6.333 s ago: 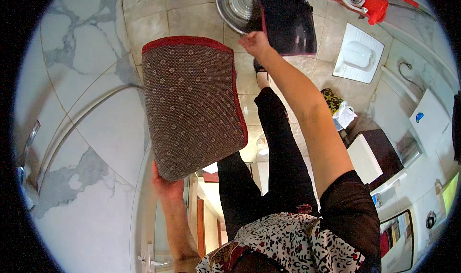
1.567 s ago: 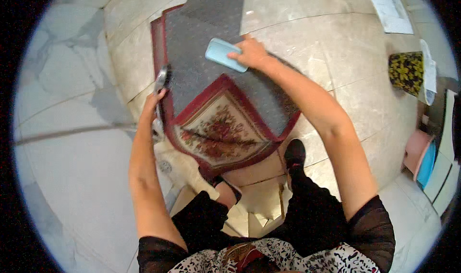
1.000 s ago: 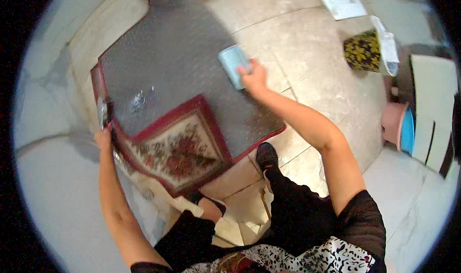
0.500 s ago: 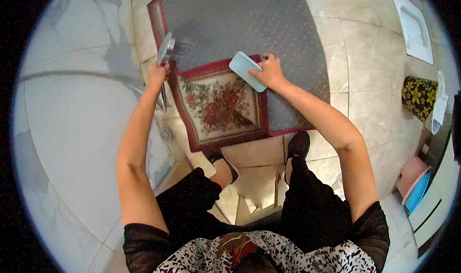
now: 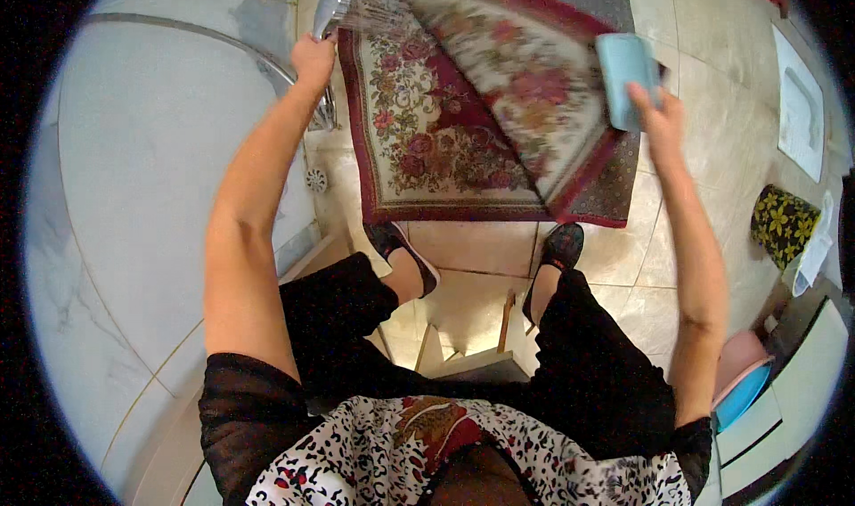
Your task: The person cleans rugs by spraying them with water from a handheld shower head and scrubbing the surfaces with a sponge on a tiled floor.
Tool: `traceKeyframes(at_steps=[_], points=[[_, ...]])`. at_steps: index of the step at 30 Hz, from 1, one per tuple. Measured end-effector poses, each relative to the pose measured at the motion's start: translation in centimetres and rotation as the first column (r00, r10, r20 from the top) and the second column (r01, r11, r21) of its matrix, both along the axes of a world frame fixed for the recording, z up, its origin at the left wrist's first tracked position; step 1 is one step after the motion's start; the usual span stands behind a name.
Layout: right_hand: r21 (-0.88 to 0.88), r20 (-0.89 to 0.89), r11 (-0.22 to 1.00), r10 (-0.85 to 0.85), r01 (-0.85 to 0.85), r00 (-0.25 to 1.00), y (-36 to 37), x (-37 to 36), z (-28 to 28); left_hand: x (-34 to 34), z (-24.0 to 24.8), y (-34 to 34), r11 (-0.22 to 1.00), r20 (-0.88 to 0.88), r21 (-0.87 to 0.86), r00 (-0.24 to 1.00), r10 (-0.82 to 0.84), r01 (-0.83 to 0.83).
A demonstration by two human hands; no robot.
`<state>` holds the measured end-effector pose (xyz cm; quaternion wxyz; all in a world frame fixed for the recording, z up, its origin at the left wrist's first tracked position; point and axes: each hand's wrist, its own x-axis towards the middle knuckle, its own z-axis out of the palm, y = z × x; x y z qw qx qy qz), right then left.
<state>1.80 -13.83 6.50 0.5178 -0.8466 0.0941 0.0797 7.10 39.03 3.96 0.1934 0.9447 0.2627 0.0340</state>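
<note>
My left hand (image 5: 313,61) is closed round the handle of a silver shower head (image 5: 333,5). Water sprays from it to the right, across the upper left of a floral rug (image 5: 414,145) with a dark red border. My right hand (image 5: 659,114) holds a pale blue rounded block (image 5: 627,80), its thumb lying on the face. It is blurred, and I cannot tell whether the block is a brush or a sponge. A dark bit of rug edge shows beside those fingers. The rug's grey-backed right part is folded over, with its patterned face partly lifted and smeared by motion.
My shoes (image 5: 563,246) stand on beige tiles just below the rug. The shower hose (image 5: 191,27) curves along the pale wall at left. To the right are a white squat toilet (image 5: 800,105), a yellow-flowered bin (image 5: 782,224) and pink and blue basins (image 5: 744,399).
My right hand has swung rightward with the block, and the rug has unfolded to show much more of its floral face. The shower head has moved up in view, still spraying.
</note>
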Motion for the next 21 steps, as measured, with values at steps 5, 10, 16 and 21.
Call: traceKeyframes(at_steps=[5, 10, 16, 21], points=[[-0.070, -0.091, 0.968, -0.245, 0.239, 0.965, -14.9, -0.8, 0.9, -2.7, -1.6, -2.8, 0.999, 0.056, -0.018, 0.998, -0.027, 0.028], [-0.039, -0.084, 0.930, -0.366, 0.364, 0.927, -25.2, -7.7, -3.5, -4.3, -5.0, -1.6, 0.998, -0.007, 0.061, 1.000, 0.011, -0.011], [-0.286, -0.314, 0.855, -0.510, 0.433, 0.801, -29.0, -10.1, -8.7, -3.8, -8.2, -2.9, 0.989, 0.074, -0.145, 0.997, 0.035, -0.024], [-0.861, 0.066, 0.481, -0.216, 0.165, 0.974, -22.7, -2.8, -2.1, -1.6, -10.4, -4.3, 0.999, 0.003, 0.040, 1.000, -0.027, 0.027]])
